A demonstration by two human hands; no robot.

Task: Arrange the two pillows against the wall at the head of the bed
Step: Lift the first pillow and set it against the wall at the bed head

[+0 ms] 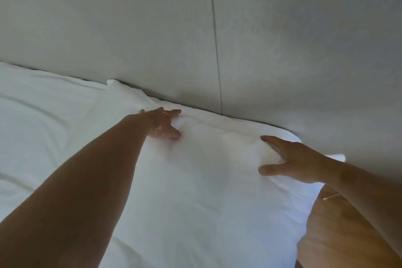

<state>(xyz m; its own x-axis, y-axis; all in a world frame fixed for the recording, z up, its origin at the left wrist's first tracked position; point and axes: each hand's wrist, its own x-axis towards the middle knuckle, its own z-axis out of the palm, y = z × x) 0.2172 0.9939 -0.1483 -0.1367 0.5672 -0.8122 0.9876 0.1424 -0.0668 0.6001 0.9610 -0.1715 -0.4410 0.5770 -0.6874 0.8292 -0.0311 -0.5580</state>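
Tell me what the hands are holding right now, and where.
Nothing is gripped. The left hand and right hand rest spread open on the pillow, near its wall-side edge.

One pillow (195, 169), two hands (165, 125) (291, 161).

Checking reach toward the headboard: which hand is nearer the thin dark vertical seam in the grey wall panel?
Left. The left hand lies on the white pillow just left of the seam; the right hand rests farther off, near the pillow's right edge.
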